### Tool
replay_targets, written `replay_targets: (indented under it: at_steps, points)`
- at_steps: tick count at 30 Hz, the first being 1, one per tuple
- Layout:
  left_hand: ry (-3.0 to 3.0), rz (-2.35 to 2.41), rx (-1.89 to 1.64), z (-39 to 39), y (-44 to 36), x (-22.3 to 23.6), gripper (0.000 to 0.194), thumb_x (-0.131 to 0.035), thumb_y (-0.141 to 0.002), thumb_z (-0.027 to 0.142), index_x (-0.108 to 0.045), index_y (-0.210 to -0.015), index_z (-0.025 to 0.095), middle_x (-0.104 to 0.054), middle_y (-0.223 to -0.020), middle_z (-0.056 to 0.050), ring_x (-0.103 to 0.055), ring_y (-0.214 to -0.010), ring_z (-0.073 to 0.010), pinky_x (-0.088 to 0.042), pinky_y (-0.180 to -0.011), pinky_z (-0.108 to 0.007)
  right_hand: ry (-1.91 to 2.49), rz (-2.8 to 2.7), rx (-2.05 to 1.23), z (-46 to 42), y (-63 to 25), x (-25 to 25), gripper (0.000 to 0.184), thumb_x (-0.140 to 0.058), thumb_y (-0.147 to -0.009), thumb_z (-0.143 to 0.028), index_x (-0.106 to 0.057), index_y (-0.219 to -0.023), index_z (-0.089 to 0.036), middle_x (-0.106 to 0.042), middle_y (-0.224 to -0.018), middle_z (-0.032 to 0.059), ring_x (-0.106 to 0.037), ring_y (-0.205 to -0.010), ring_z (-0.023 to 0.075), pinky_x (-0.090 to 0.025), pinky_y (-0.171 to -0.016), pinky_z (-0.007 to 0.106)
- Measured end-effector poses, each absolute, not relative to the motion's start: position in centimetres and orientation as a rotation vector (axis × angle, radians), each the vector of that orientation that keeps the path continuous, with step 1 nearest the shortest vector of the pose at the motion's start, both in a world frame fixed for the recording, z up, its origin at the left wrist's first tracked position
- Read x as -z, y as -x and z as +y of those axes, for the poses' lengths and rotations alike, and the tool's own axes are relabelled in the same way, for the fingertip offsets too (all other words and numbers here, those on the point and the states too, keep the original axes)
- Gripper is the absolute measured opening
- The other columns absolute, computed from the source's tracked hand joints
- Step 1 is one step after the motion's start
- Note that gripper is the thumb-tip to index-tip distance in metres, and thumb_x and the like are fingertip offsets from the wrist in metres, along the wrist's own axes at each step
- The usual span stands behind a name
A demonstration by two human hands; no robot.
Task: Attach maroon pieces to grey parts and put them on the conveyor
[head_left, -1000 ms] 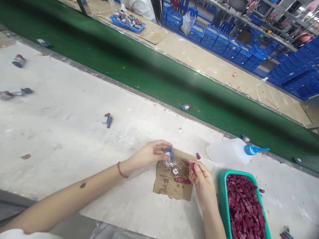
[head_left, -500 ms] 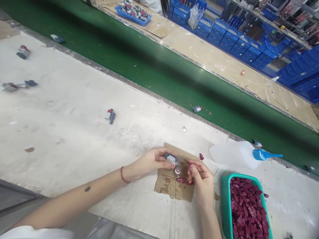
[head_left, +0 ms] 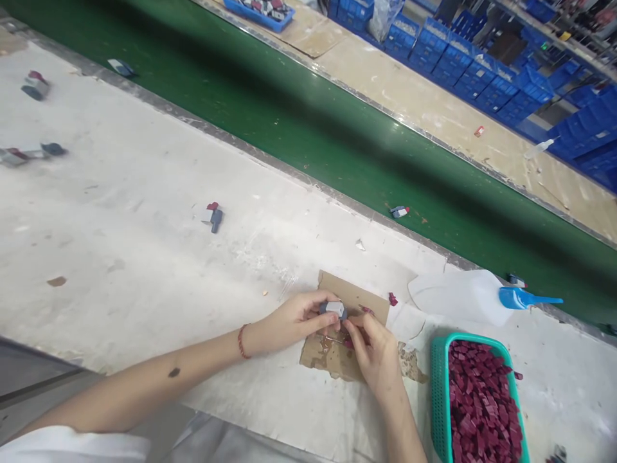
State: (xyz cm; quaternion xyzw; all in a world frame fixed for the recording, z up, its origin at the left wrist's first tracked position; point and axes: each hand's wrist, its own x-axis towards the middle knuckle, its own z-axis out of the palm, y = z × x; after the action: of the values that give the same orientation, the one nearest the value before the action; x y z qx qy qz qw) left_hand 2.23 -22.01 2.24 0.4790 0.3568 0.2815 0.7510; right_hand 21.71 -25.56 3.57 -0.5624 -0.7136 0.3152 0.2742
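My left hand (head_left: 308, 317) is closed on a small grey and dark-blue plastic part (head_left: 334, 310), its pale grey block facing up. Fingers pinched together, my right hand (head_left: 378, 357) meets the part's right side. Whatever lies between those fingertips is hidden. Below both hands is a torn piece of brown cardboard (head_left: 354, 289) with wet-looking stains. A maroon piece (head_left: 367, 310) lies on it beside my right knuckles, and another shows partly under my fingers. One more maroon piece (head_left: 393, 299) is just off the cardboard's right edge.
A green basket (head_left: 438, 399) of maroon pieces stands at right. Behind it lies a white bottle (head_left: 457, 292) with a blue nozzle (head_left: 525, 298). Several similar parts, one of them a grey-blue part (head_left: 215, 218), are on the white table. Beyond runs a green belt (head_left: 289, 138) carrying a few parts.
My right hand has moved left, from above the cardboard's right side to the part in my left hand. It now covers the round metal cap. The grey block has turned in my left hand.
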Motion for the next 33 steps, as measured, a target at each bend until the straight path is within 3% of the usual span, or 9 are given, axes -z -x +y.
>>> replay_targets:
  at_steps: [3, 6, 12, 19, 24, 33]
  points:
    - [-1.179, 0.845, -0.653, -22.3, -2.3, -2.2, 0.032, -0.060, -0.087, 0.043, -0.062, -0.104, 0.016, -0.068, -0.096, -0.008, -0.062, -0.078, -0.0169, -0.052, -0.069, -0.028, 1.531, -1.923, -0.830, -25.6, -21.9, -3.7, 0.024, -0.051, -0.095, -0.028, -0.058, -0.072, -0.023, -0.059, -0.062, -0.0001, -0.054, -0.053, 0.0154, -0.042, -0.054, 0.025]
    - [-1.234, 0.873, -0.689, -22.5, -2.4, -2.0, 0.034, -0.058, -0.087, 0.042, -0.063, -0.106, 0.015, -0.068, -0.103, -0.010, -0.064, -0.077, -0.0177, -0.053, -0.067, -0.028, 1.540, -1.892, -0.899, -25.7, -22.2, -3.8, 0.023, -0.053, -0.094, -0.029, -0.058, -0.072, -0.024, -0.059, -0.062, 0.0000, -0.053, -0.052, 0.0153, -0.041, -0.052, 0.025]
    - [-1.354, 0.898, -0.654, -22.6, -2.4, -2.1, 0.031, -0.053, -0.090, 0.039, -0.063, -0.106, 0.015, -0.068, -0.089, -0.007, -0.063, -0.072, -0.0178, -0.051, -0.065, -0.027, 1.542, -1.869, -0.961, -25.8, -22.2, -4.1, 0.023, -0.053, -0.093, -0.029, -0.059, -0.072, -0.024, -0.059, -0.061, -0.0008, -0.052, -0.051, 0.0155, -0.040, -0.053, 0.026]
    - [-1.460, 0.873, -0.655, -22.6, -2.3, -2.2, 0.028, -0.046, -0.094, 0.038, -0.060, -0.106, 0.017, -0.066, -0.087, -0.006, -0.059, -0.072, -0.0165, -0.046, -0.061, -0.024, 1.559, -1.754, -1.048, -26.2, -22.0, -3.8, 0.022, -0.056, -0.092, -0.030, -0.060, -0.071, -0.022, -0.061, -0.062, -0.0007, -0.054, -0.053, 0.0150, -0.041, -0.054, 0.026]
    - [-1.583, 0.880, -0.641, -22.8, -2.2, -2.1, 0.029, -0.046, -0.096, 0.038, -0.062, -0.108, 0.017, -0.065, -0.079, -0.004, -0.053, -0.061, -0.0142, -0.042, -0.058, -0.024, 1.587, -1.315, -1.100, -26.4, -22.0, -4.1, 0.028, -0.065, -0.086, -0.043, -0.063, -0.070, -0.021, -0.060, -0.058, -0.0007, -0.051, -0.050, 0.0136, -0.040, -0.048, 0.024]
    - [-1.706, 0.822, -0.677, -23.0, -2.3, -1.8, 0.027, -0.046, -0.097, 0.037, -0.063, -0.105, 0.018, -0.070, -0.089, -0.007, -0.062, -0.073, -0.0178, -0.047, -0.069, -0.027, 1.439, -0.919, -1.234, -26.2, -20.2, -4.2, 0.043, -0.073, -0.074, -0.058, -0.054, -0.063, -0.022, -0.049, -0.044, -0.0056, -0.039, -0.035, 0.0085, -0.032, -0.034, 0.020]
